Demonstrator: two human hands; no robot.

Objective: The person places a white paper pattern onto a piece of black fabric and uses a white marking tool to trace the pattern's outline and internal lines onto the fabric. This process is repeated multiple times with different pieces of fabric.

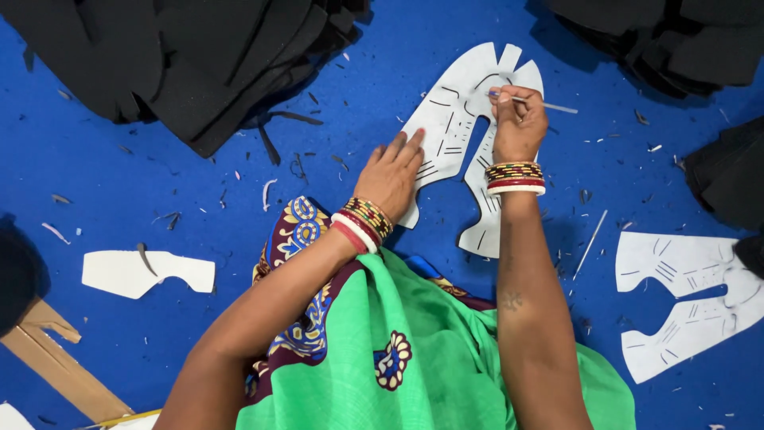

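Evidently the tracing step was in hand: the left hand (391, 173) lay flat with its fingers spread open, gripping nothing, pressing down the white shoe-upper template (454, 127) on the blue counter (119, 183), while the right hand (517, 119) was closed around a thin marking pen (532, 101) whose tip met the template's upper part near twelve o'clock. The template sat just above centre, at about one o'clock from the person's green garment (414, 358). By my judgement the next move called for keeping the template pinned flat and guiding the pen steadily along its slots and edge without slipping. Counted: three white templates showed whole, the one under the hands, a second slotted one (684, 306) at three o'clock, and a smaller plain one (147, 272) at nine o'clock. One pen was held. Black cut pieces lay in three heaps, at eleven o'clock (183, 56), one o'clock (668, 40) and three o'clock (728, 175). Both wrists wore bangles.
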